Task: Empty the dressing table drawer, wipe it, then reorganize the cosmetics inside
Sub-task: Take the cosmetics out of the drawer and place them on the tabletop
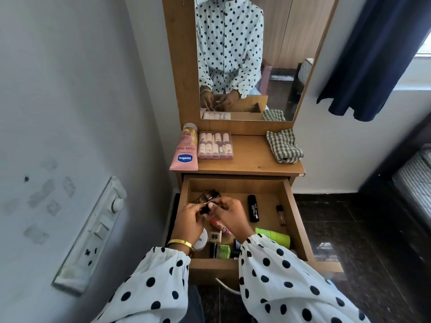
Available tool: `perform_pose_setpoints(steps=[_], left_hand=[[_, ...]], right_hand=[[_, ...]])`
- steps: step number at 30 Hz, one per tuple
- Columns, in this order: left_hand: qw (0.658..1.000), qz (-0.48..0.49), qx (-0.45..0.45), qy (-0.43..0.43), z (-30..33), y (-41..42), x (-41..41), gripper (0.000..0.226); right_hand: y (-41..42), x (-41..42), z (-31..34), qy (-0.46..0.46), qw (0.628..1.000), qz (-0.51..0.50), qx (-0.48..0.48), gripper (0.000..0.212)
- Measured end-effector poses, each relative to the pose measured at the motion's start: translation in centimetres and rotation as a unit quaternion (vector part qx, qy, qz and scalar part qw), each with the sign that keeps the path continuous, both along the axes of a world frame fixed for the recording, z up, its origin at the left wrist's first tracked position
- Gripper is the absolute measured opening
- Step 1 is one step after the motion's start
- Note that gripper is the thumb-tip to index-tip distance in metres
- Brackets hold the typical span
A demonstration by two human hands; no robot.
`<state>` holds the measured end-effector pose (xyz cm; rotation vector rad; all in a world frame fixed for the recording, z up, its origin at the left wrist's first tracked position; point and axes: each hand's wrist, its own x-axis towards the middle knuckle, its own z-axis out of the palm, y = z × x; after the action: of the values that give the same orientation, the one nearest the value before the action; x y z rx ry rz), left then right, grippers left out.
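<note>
The open wooden drawer is pulled out from under the wooden bench of the dressing table and holds loose cosmetics. Both hands meet over its left half. The left hand reaches in from the lower left, wrist bent down, with a gold bangle at the cuff of a white polka-dot sleeve; its fingers curl closed around a small dark item too hidden to identify. The right hand comes from the lower right, its fingers pinching the same item at its top, thumbs close together.

Beneath the hands lie a red-pink tube, a round white jar and a small square compact. To the right rest a black cylindrical tube, a slim brown vial and a lime-green bottle.

On the bench sit a pink Vaseline lotion tube, a clear box of small bottles and a folded checked cloth.
</note>
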<state>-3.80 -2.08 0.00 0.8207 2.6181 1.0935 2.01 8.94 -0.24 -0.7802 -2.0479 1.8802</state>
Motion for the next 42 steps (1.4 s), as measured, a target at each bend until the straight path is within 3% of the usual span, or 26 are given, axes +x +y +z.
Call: perform_pose_setpoints(steps=[3,6,11,15,19,28,31,37,42], left_hand=[[0.999,0.043,0.017,-0.02,0.1,0.1,0.0,0.035],[0.993,0.107,0.033,-0.039,0.4,0.1,-0.1,0.036],[0.983,0.155,0.073,-0.066,0.8,-0.2,-0.4,0.026],[0.982,0.155,0.076,-0.07,1.0,-0.3,-0.4,0.023],[0.984,0.149,0.07,-0.072,0.9,-0.4,-0.5,0.025],[0.983,0.15,0.068,-0.086,0.9,-0.3,-0.4,0.02],[0.983,0.145,0.067,-0.09,0.9,-0.3,-0.4,0.019],[0.983,0.13,0.085,-0.101,1.6,-0.4,-0.1,0.019],[0.98,0.122,0.109,-0.111,2.1,-1.0,0.1,0.024]], right_hand=[[0.9,-0.4,-0.5,-0.014,0.996,-0.079,-0.027,0.012],[2.1,-0.9,-1.5,-0.115,0.982,-0.129,0.076,0.016],[1.8,-2.2,-2.2,-0.192,0.95,0.009,0.245,0.021],[0.8,-3.3,-2.6,-0.203,0.889,0.162,0.376,0.04],[0.4,-3.4,-2.9,-0.205,0.879,0.163,0.399,0.047],[1.0,-3.1,-3.0,-0.231,0.876,0.137,0.402,0.039],[1.1,-3.0,-2.8,-0.223,0.89,0.132,0.374,0.03],[1.8,-1.9,-1.2,-0.105,0.979,0.019,0.173,0.018],[1.3,-1.2,0.1,-0.02,0.999,-0.027,0.008,0.014]])
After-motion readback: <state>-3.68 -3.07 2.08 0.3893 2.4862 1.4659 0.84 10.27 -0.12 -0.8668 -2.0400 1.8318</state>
